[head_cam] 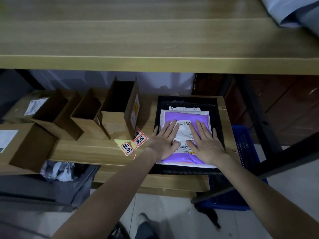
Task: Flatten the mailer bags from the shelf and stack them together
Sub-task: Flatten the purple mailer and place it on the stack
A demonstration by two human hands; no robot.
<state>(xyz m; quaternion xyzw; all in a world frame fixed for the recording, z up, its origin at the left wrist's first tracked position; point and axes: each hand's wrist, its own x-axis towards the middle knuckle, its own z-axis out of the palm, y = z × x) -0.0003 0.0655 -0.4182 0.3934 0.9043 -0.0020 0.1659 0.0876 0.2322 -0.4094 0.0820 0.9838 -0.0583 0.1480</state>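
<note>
Now both hands lie flat, fingers straight, pressing the purple mailer (187,135). Left hand (164,140) sits beside right hand (205,144). Boxes (86,116) stand left.

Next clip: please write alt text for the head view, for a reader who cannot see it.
Both hands, left hand and right hand, press flat with straight fingers on a purple mailer bag that tops a stack with a black mailer bag beneath, on a wooden shelf. Open cardboard boxes stand to the left, and a blue crate sits at the right.
</note>
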